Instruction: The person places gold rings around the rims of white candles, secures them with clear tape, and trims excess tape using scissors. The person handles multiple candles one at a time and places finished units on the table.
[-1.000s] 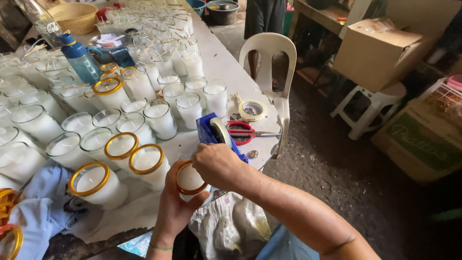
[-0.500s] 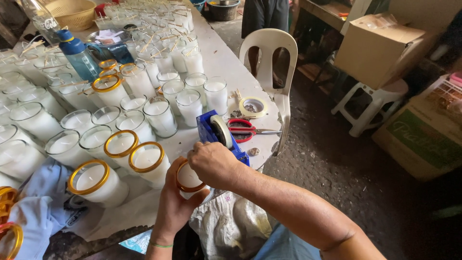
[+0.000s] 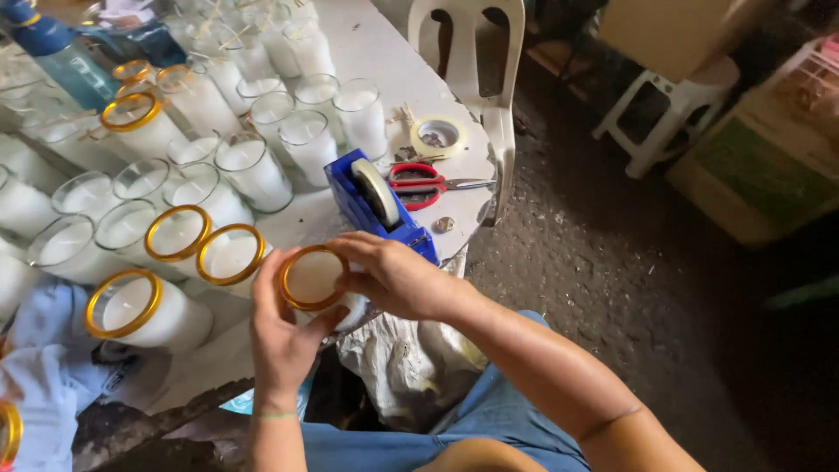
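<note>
White tabletop [image 3: 384,52] crowded with glass candles fills the upper left, its near right corner carrying a blue tape dispenser [image 3: 371,205], red scissors [image 3: 418,184] and a loose roll of tape [image 3: 437,135]; a white plastic chair [image 3: 485,79] stands just beyond the right edge on a dark dirt floor.

Just off the table's near edge, between both hands, sits the candle glass [image 3: 313,281], filled with white wax and ringed at the rim with a gold band. It looks heavy for its size, rigid, smooth-sided and breakable, so a grip around the wall rather than the rim seems safest.

Left hand [image 3: 281,336] comes up from below, palm against the glass wall, fingers curled around it in a firm hold. Right hand [image 3: 398,278] reaches across from the right with the forearm angled down over the lap, fingers partly curled, tips pressing on the gold band at the rim; whether it pinches anything else I cannot tell.

Three more gold-rimmed candles [image 3: 179,234] stand close by along the near edge.
</note>
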